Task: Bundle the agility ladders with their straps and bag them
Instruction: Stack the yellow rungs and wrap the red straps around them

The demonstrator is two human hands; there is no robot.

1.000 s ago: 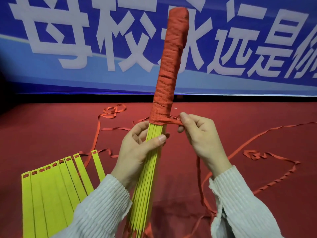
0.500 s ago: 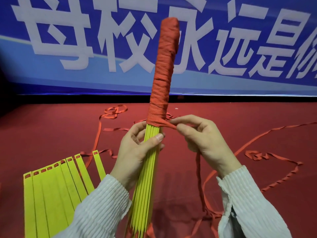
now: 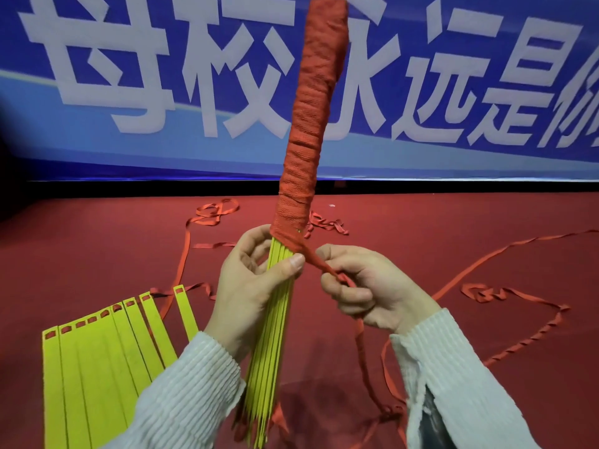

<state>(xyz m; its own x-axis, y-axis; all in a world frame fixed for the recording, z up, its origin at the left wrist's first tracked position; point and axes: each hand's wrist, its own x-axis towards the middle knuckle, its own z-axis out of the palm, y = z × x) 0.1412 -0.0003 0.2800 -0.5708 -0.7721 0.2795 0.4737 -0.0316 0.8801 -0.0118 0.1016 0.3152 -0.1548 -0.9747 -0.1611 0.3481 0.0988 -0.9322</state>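
Head view: left hand [image 3: 249,286] holds ladder bundle [image 3: 275,335] upright, tilted slightly right.

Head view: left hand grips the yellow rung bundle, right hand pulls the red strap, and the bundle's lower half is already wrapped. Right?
Not quite. The head view shows the red wrap covering the upper half of the rung bundle; the lower half is bare yellow. The rest stands: the left hand grips the bundle and the right hand pulls the red strap.

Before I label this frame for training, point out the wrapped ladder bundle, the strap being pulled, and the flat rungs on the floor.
wrapped ladder bundle [image 3: 311,124]: head view, red-wrapped upper section.
strap [image 3: 316,261]: head view, taut stretch beside the right hand.
flat rungs [image 3: 97,367]: head view, middle of the yellow fan.
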